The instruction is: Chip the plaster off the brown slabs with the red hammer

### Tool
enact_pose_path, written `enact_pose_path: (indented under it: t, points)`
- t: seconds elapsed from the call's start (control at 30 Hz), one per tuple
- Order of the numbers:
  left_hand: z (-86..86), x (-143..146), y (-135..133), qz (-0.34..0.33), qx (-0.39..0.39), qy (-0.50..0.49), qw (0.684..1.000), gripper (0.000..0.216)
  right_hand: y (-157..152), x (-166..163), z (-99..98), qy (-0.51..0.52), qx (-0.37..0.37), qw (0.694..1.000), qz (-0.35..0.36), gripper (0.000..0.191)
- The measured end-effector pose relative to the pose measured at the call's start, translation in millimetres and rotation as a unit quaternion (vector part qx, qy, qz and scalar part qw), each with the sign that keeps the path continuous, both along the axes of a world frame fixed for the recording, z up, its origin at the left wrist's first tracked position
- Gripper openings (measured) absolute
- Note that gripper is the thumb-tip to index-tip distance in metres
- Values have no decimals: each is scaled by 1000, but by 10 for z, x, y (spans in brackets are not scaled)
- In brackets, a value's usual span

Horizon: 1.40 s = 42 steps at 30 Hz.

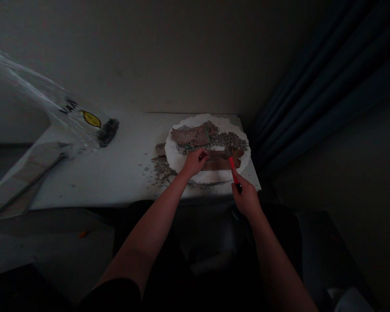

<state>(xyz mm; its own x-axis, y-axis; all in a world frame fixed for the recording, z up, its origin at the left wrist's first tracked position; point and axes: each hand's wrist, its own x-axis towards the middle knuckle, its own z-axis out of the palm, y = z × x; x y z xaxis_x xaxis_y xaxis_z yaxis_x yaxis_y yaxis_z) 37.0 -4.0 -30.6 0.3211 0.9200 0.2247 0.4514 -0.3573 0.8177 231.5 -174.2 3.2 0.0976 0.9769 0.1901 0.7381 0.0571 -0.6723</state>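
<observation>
A white round slab (195, 173) lies on the white table (123, 169), covered with brown broken pieces (193, 135) and grey rubble (229, 139). My right hand (246, 199) is closed around a small hammer with a red handle (232, 169), its head resting on a brown piece (219, 161) on the slab. My left hand (195, 161) is closed in a pinch beside that brown piece, holding something I cannot make out.
A clear plastic bag (68, 125) with a yellow label and dark grit lies at the table's left. Crumbs and debris (157, 171) are scattered left of the slab. A dark curtain (328, 86) hangs at the right; a wall stands behind.
</observation>
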Motion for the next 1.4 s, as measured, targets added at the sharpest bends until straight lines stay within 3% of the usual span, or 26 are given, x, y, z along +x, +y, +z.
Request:
enact_pose_path:
  t: [0.17, 0.43, 0.57, 0.73, 1.4]
  points:
    - [-2, -2, -37, 4, 15, 15, 1000, 9, 23, -1, 82, 5, -6, 1000, -10, 58]
    - [-128, -1, -65, 33, 16, 41, 998, 29, -9, -141, 650, 55, 34, 998, 25, 62]
    - [-156, 9, -91, 35, 25, 15, 999, 42, 16, -255, 589, 40, 15, 998, 52, 62]
    - [-198, 17, -100, 38, 29, 19, 999, 41, 32, -287, 480, 31, 35, 998, 51, 60]
    - [-226, 27, -82, 48, 20, 19, 998, 42, 6, -338, 521, 8, 23, 997, 75, 63]
